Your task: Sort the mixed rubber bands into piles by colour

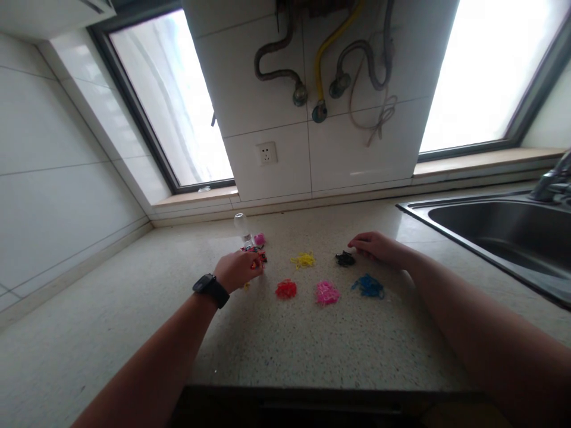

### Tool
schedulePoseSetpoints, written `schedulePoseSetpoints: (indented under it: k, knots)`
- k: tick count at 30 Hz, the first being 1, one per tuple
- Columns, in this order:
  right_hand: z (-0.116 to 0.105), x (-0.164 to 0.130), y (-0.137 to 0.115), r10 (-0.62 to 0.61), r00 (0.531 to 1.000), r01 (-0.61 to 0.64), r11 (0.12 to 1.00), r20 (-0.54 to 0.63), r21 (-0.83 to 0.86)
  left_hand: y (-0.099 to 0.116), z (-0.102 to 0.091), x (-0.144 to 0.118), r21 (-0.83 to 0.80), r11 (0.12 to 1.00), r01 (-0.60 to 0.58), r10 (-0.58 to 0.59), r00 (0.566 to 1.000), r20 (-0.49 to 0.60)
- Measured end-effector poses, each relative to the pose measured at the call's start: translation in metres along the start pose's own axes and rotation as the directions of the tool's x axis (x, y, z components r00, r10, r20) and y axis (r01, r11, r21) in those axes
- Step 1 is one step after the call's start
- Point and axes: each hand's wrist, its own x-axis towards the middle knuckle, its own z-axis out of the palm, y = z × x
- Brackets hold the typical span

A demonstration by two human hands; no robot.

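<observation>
Nearest the camera lay the red pile [286, 289], the pink pile [327, 292] and the blue pile [368, 286] of small elastic bands, set in a row on the speckled counter [312, 351]. Taking the pink pile as the mark, the left hand [238, 268] sat to its left and slightly farther back, fingers curled closed over a mixed-colour clump of bands [256, 258] — how tightly it gripped could not be told. Picking singles from that clump would likely go best with a fingertip pinch, one colour at a time, dropped squarely on its matching pile so the heaps stayed apart.

Beyond the pink pile lay the yellow pile [303, 260]; back and to the right, the black pile [345, 258], with the right hand [373, 245] resting loosely half-open just beside it, holding nothing visible. Farthest left-back stood a clear bottle [242, 229] and a small magenta heap [259, 239].
</observation>
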Motion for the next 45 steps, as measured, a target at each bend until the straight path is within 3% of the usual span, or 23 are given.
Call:
schedulePoseSetpoints:
  k: [9, 19, 29, 41, 45]
  knots:
    - [0.002, -0.004, -0.006, 0.004, 1.000, -0.004, 1.000, -0.009, 0.010, 0.011, 0.006, 0.000, -0.003, 0.996, 0.092, -0.092, 0.995, 0.032]
    - [0.001, -0.002, -0.003, 0.005, 1.000, -0.005, 1.000, 0.002, -0.016, 0.016, -0.001, -0.002, 0.044, 0.993, 0.107, -0.107, 0.994, -0.017]
    - [0.001, 0.000, 0.001, -0.016, 1.000, 0.016, 1.000, 0.003, -0.022, 0.017, 0.004, -0.001, 0.011, 0.987, 0.159, -0.159, 0.985, 0.061]
    - [0.001, 0.005, 0.009, -0.025, 1.000, 0.026, 0.999, 0.019, -0.032, 0.020, -0.012, -0.005, 0.126, 0.980, 0.153, -0.150, 0.988, -0.032]
    - [0.001, 0.004, 0.007, -0.029, 0.999, 0.030, 0.999, 0.019, -0.044, 0.028, -0.013, -0.005, 0.095, 0.986, 0.137, -0.131, 0.989, -0.066]
